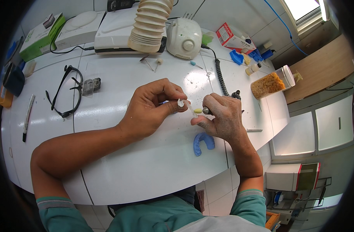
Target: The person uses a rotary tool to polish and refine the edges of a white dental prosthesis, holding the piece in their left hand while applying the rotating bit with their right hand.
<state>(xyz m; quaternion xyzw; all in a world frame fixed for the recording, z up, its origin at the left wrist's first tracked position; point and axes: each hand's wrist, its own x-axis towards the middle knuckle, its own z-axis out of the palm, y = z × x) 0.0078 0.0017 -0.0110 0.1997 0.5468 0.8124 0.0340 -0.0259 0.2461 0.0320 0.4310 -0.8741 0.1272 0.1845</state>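
Observation:
My left hand (151, 107) pinches a small translucent white piece (186, 105) between thumb and fingertips near the middle of the bench (103, 150). My right hand (219, 118) grips a metal handpiece (206, 110) fitted with a pale yellow tip (198, 111), which is at the white piece; whether they touch I cannot tell. Below my hands lies a blue horseshoe-shaped dental model (204, 142). The handpiece's coiled black cord (220, 77) runs up to a white control unit (184, 38).
Black safety glasses (64, 92), a clear plate (91, 79) and a marker (28, 118) lie at left. A ribbed hose (148, 25) hangs over the back among boxes (37, 40). A jar of orange granules (268, 85), a bottle (252, 69) and blue pieces (237, 57) stand at right.

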